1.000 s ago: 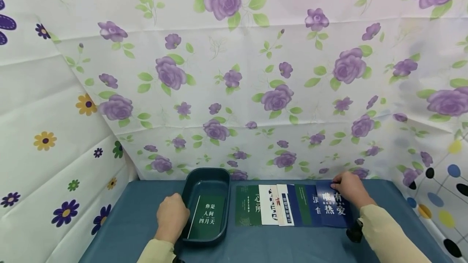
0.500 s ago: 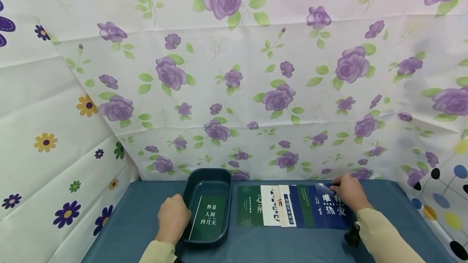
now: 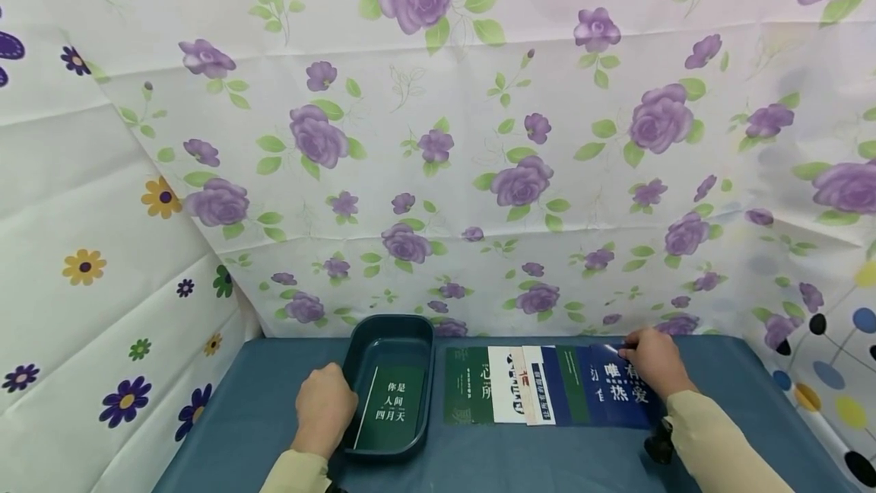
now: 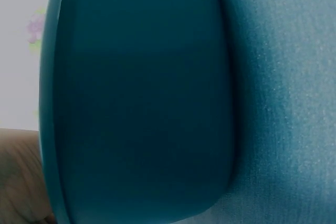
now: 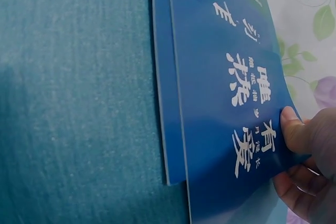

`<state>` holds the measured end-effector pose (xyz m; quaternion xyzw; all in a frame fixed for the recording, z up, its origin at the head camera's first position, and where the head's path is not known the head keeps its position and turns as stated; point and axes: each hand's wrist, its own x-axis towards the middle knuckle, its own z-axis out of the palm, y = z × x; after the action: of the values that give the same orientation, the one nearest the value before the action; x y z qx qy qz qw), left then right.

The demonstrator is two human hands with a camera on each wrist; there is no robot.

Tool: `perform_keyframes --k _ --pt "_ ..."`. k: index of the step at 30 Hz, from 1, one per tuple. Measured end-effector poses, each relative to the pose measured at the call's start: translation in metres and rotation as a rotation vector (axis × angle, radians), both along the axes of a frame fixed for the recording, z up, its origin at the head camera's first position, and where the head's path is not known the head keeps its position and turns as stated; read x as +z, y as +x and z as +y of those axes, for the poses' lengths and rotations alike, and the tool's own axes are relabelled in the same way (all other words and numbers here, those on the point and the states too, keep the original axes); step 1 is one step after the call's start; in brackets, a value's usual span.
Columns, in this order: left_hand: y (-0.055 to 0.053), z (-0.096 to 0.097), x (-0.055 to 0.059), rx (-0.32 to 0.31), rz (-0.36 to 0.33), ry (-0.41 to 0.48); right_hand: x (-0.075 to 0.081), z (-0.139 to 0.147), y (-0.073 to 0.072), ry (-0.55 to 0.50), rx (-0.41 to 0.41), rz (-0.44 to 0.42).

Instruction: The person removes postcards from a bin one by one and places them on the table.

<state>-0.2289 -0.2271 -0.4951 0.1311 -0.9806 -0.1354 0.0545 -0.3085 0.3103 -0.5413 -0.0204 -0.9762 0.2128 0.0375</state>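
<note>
On the bench, the rightmost blue card is pinched by the right hand, apparently for lifting or aligning; steadiness seems needed next. Whether the tray is gripped by the left hand cannot be told.

Left of the left grip: white side sheet, printed with yellow, purple and green flowers, is slanting toward the back corner. Right of the right grip: dotted sheet in black, blue and yellow is closing that side. Beyond both grips, a creased white back sheet with purple roses and green leaves is rising out of view. Beneath them, the blue, finely textured desk is spreading. Faint pink light is tinting the back sheet high above the right grip.
</note>
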Motion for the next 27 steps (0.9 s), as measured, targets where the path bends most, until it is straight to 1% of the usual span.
perform_keyframes --k 9,18,27 --pt "0.0001 -0.0002 -0.0003 0.002 -0.009 0.010 -0.0069 0.0007 -0.0006 -0.009 -0.008 0.000" --pt "-0.0001 0.0000 -0.0002 0.004 0.000 0.001 -0.0049 0.0012 -0.0004 -0.010 -0.020 -0.023" --pt "0.0007 -0.0004 0.0007 0.002 -0.007 0.012 -0.0083 0.0011 -0.0004 -0.013 -0.018 0.000"
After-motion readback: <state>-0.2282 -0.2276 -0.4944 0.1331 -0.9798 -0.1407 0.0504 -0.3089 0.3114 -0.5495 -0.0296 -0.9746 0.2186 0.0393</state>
